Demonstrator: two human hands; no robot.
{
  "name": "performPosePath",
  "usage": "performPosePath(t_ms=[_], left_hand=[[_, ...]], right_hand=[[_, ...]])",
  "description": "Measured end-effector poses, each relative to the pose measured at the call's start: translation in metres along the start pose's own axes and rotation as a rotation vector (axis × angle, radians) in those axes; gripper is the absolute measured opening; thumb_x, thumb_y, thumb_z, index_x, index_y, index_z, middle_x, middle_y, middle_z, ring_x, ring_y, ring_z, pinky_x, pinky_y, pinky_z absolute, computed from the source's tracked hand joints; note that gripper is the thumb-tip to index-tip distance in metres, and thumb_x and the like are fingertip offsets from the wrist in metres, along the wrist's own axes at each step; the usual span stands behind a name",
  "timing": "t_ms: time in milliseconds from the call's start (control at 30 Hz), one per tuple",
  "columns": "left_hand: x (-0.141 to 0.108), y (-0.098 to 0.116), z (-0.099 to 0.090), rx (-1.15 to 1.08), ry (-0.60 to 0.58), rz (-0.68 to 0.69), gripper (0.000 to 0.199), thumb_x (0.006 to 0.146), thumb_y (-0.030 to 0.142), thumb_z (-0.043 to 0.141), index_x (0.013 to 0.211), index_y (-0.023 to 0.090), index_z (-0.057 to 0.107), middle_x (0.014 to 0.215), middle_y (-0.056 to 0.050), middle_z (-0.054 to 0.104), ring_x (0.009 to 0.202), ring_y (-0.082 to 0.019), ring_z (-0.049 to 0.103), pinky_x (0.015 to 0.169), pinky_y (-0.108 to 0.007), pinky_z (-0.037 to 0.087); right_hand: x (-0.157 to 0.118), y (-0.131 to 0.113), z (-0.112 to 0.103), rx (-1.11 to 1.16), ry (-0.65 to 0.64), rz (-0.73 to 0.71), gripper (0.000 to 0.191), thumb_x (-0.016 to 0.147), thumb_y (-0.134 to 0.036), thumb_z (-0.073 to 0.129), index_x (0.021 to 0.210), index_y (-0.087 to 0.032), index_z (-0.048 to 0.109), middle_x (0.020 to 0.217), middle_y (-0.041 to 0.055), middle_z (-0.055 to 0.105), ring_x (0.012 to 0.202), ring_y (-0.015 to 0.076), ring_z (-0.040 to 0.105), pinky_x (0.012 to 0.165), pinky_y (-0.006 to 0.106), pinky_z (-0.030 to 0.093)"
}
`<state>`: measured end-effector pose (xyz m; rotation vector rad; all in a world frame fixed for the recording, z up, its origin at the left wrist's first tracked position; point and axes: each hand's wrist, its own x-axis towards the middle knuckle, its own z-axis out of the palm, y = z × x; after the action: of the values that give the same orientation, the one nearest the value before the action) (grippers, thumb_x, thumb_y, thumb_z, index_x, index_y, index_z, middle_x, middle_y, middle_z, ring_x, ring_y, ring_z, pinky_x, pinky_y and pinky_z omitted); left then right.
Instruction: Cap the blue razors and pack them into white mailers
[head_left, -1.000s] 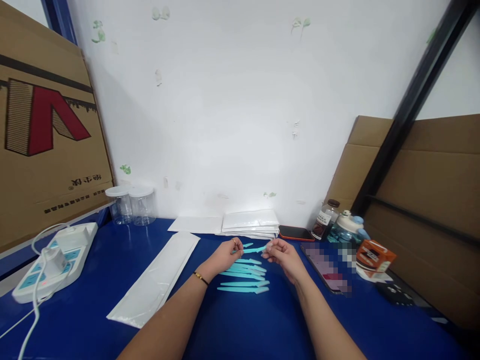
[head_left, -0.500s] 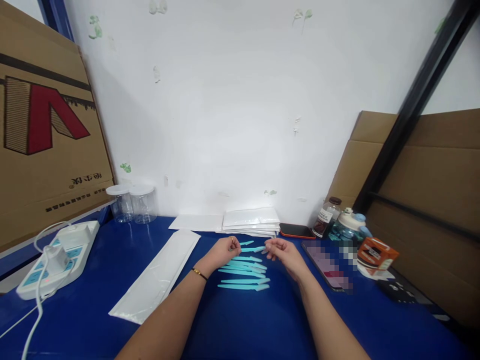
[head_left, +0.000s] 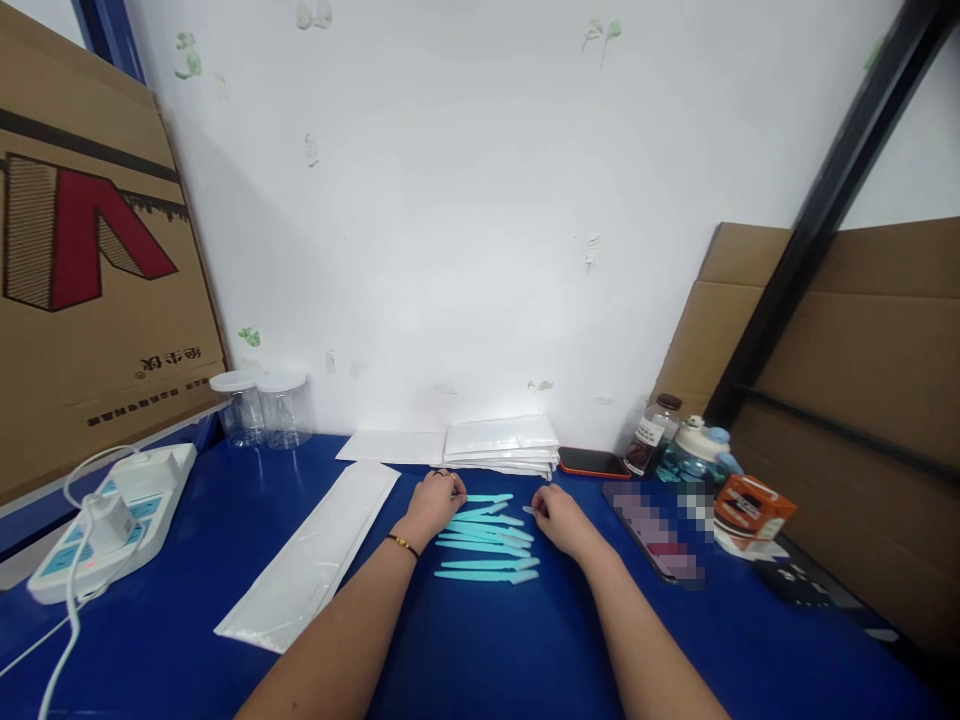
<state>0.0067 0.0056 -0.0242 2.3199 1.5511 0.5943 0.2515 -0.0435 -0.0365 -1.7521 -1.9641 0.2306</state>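
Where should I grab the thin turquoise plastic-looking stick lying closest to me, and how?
I'd probably pinch that thin turquoise plastic-looking stick at the middle of its slim handle, coming from your side. It lies flat and crosswise, with the next turquoise stick just beyond it, and its wider, paler end points right.

Observed: left hand (head_left: 435, 502) pinching a turquoise eyebrow razor (head_left: 487, 498); right hand (head_left: 561, 518), a small translucent piece (head_left: 528, 510). Stacked white packets (head_left: 501, 436), twelve o'clock; power strip (head_left: 154, 512), nine o'clock.
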Motion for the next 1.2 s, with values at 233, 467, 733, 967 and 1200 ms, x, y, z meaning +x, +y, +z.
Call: performPosePath(t_ms=[233,467,733,967,1200], left_hand=[[0.004,-0.006,0.003,-0.161,-0.037,0.004,0.011,0.078,0.025,0.053,0.079,0.019,0.062,0.079,-0.002,0.064,0.075,-0.015,0.057,0.062,-0.023,0.038],[0.004,0.002,0.005,-0.377,-0.096,0.028,0.016,0.075,0.031,0.053,0.079,0.016,0.06,0.069,0.0,0.058,0.061,-0.013,0.051,0.052,-0.021,0.034],[0.001,0.005,0.002,-0.428,-0.113,0.05,0.018,0.075,0.032,0.053,0.079,0.016,0.059,0.067,0.001,0.055,0.06,-0.012,0.049,0.053,-0.021,0.034],[-0.001,0.006,0.003,-0.44,-0.14,0.104,0.023,0.076,0.036,0.052,0.082,0.016,0.06,0.068,0.001,0.056,0.062,-0.012,0.05,0.053,-0.021,0.035],[-0.002,0.008,0.003,-0.348,-0.187,0.135,0.023,0.075,0.035,0.052,0.082,0.015,0.062,0.072,-0.001,0.06,0.064,-0.013,0.053,0.054,-0.021,0.037]], right_hand=[[-0.003,-0.002,-0.006,0.552,0.052,0.106,0.006,0.067,-0.019,0.058,0.072,-0.02,0.055,0.064,-0.0019,0.057,0.06,0.0154,0.059,0.059,0.026,0.044],[-0.006,-0.02,-0.015,1.218,0.089,0.222,0.032,0.062,-0.034,0.074,0.076,-0.019,0.049,0.068,-0.0002,0.064,0.068,0.0185,0.066,0.061,0.027,0.05],[-0.009,-0.025,-0.019,1.285,0.023,0.197,0.035,0.06,-0.035,0.078,0.076,-0.019,0.052,0.071,0.0011,0.066,0.068,0.0182,0.066,0.06,0.027,0.051],[-0.011,-0.029,-0.017,1.265,-0.004,0.169,0.035,0.06,-0.036,0.078,0.076,-0.018,0.052,0.065,0.0,0.064,0.066,0.0183,0.066,0.061,0.028,0.05],[-0.013,-0.031,-0.016,1.152,-0.089,0.15,0.032,0.061,-0.036,0.076,0.072,-0.017,0.053,0.061,-0.0002,0.064,0.063,0.0164,0.064,0.057,0.025,0.047]])
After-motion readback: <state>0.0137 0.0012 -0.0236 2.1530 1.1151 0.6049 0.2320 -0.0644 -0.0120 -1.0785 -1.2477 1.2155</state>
